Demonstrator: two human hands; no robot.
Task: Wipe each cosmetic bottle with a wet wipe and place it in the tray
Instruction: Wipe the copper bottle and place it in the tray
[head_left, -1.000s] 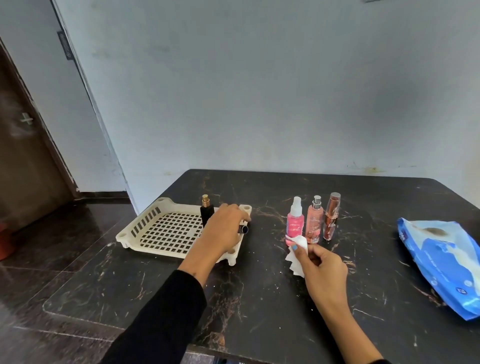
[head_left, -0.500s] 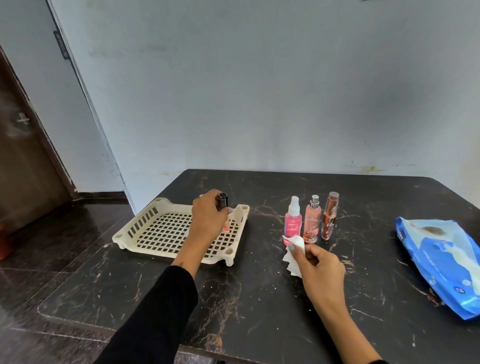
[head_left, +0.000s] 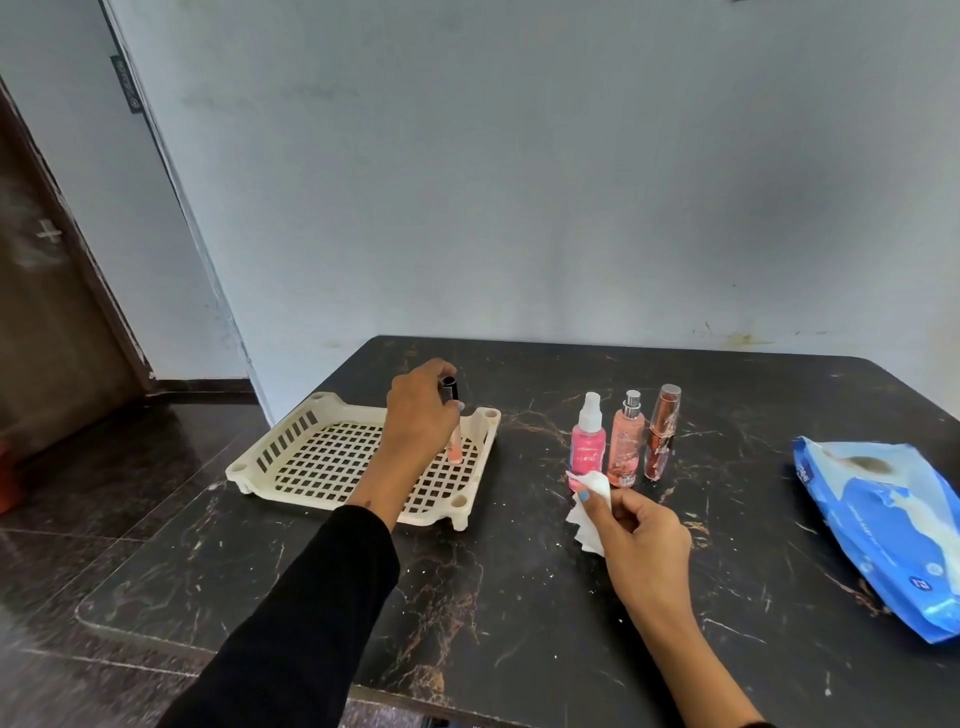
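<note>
Currently, my left hand (head_left: 423, 415) grips a slim peach-coloured bottle with a black cap (head_left: 453, 422) near its top and holds it upright inside the cream lattice tray (head_left: 332, 457), toward the tray's right wall. The bottle's base appears to be at or just above the tray floor; contact cannot be confirmed. My hand hides part of the tray behind it, so I cannot tell whether another bottle stands there.

My right hand (head_left: 641, 540) pinches a crumpled white wet wipe (head_left: 589, 512) between thumb and fingers, just in front of the remaining bottles.

Three bottles stand upright in a close row on the black marble counter (head_left: 519, 623): a pink spray bottle (head_left: 588, 441), a peach spray bottle (head_left: 626, 441) and a copper-capped bottle (head_left: 660, 434). All three are outside the tray, well apart from it.

A blue wet-wipe pack (head_left: 883, 530) lies at the counter's right edge.

Status, as a judgement: one bottle is at the placing step; three bottles remain to be wiped and transferred.
</note>
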